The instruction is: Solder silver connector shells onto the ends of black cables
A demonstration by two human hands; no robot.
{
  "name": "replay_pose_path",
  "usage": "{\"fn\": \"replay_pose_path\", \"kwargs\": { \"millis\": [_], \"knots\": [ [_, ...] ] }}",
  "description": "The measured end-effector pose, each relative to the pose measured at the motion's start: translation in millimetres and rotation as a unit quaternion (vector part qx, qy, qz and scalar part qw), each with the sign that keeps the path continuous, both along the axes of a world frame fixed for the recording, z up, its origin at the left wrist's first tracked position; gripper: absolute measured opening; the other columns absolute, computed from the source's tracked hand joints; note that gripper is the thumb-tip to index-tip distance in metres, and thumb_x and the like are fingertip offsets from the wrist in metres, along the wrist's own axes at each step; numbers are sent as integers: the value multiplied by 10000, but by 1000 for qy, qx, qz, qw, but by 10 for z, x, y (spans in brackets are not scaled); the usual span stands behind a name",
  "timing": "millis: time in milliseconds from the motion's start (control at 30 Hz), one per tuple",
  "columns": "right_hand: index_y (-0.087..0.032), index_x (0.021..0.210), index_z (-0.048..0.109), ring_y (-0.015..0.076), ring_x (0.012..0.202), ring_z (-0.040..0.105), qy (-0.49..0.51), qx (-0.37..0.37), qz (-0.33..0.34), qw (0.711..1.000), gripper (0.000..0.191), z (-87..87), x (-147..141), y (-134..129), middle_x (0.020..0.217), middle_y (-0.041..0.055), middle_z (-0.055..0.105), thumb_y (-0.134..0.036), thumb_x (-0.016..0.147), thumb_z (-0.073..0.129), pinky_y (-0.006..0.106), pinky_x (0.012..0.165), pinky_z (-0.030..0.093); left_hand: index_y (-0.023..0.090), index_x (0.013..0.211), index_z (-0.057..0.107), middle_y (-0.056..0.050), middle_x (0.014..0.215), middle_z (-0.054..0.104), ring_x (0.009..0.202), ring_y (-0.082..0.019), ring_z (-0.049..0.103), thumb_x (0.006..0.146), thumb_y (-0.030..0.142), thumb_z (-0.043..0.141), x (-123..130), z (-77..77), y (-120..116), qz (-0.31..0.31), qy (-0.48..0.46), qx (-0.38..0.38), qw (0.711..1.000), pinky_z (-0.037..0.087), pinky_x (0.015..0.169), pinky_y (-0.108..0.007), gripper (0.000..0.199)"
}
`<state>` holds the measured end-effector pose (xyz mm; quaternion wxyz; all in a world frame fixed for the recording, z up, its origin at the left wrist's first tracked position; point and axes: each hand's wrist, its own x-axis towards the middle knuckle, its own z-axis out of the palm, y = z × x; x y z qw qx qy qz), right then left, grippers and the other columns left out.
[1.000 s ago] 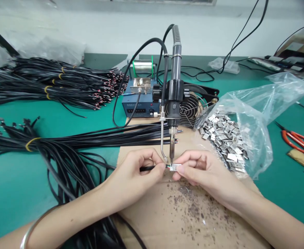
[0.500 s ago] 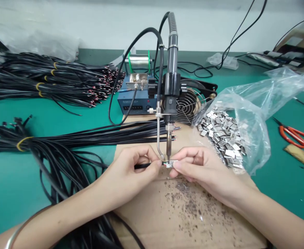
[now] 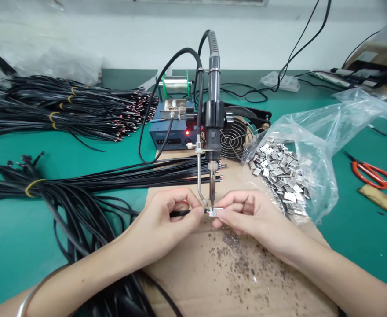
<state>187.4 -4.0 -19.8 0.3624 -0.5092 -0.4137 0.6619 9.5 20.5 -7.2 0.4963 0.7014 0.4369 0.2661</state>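
A black cable is pinched between the thumb and fingers of my left hand, its stripped end pointing right. My right hand grips a small silvery metal connector by its right end. Cable end and connector meet directly under the tip of an upright soldering iron, which is clamped in a holder. Beside the tip ends a thin bent solder feed tube. Whether the wires are joined to the connector is too small to tell.
Behind the iron stand a blue solder feeder, a solder spool and a fan. Black cable bundles lie left. At right are a plastic bag of metal connectors and orange-handled snips. Spotted cardboard covers the bench.
The feeder's red light now glows brightly. The whole view has shifted slightly; both hands keep their grip under the iron tip.
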Motion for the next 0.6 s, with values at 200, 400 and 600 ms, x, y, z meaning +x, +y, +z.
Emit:
{"fn": "replay_pose_path", "kwargs": {
  "millis": [200, 400, 600],
  "knots": [
    [-150, 693, 664, 55, 412, 395, 1, 6, 10, 1000, 166, -16, 14, -2, 617, 41, 709, -273, 654, 767, 198, 418, 270, 157, 630, 562, 33, 613, 563, 550, -74, 490, 797, 180, 526, -16, -14, 0, -10, -3, -1, 1000, 400, 513, -152, 172],
    [-157, 734, 678, 66, 434, 470, 19, 28, 14, 999, 128, -52, 32, -19, 631, 39, 717, -267, 709, 738, 202, 428, 297, 156, 639, 559, 32, 626, 561, 553, -69, 488, 802, 176, 532, -6, -1, -4, -11, -2, -14, 1000, 402, 510, -140, 167],
    [-170, 713, 674, 85, 440, 513, 6, 42, 14, 999, 157, -82, 19, -14, 619, 39, 714, -303, 684, 753, 211, 412, 304, 159, 639, 551, 32, 630, 551, 556, -74, 486, 799, 190, 528, -14, -6, -24, -6, -2, -30, 1000, 409, 502, -140, 165]
  ]
}}
